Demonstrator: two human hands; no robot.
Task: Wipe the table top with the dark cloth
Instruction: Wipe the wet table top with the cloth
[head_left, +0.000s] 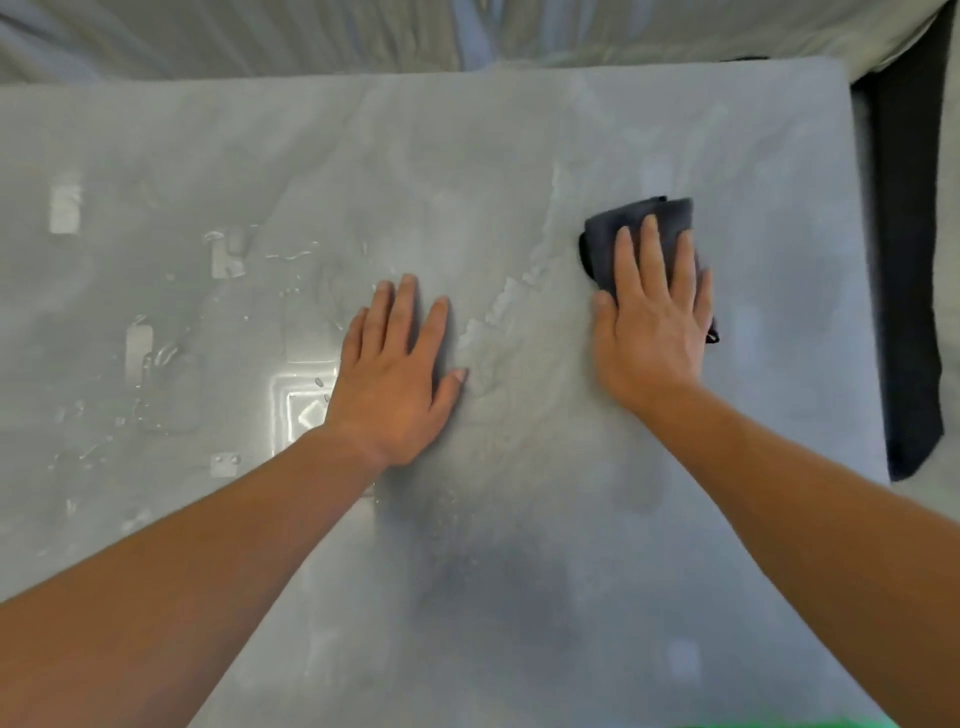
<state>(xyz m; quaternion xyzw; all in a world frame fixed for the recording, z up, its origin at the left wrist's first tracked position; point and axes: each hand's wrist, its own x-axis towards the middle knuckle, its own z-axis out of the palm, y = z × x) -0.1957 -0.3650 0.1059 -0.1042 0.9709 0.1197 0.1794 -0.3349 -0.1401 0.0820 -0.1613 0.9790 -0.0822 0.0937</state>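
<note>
2 hands lying flat on the wet, pale grey stone-look table (519, 156).
The right hand (652, 332) is pressing, fingers spread, not clenched, on the folded dark grey cloth (605, 244) at the table's right side; the left hand (397, 374) is resting open and empty, palm down, beside water droplets (171, 353) pooling to its left.

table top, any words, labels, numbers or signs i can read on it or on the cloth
No readable text in this view.
Table top: bright patches and water drops only; one square glare patch beside the left hand holds an arrow-like shape, seemingly a reflection, not a legible sign.
Dark cloth under the right hand: a small tag at its near edge, too small to read.
</note>
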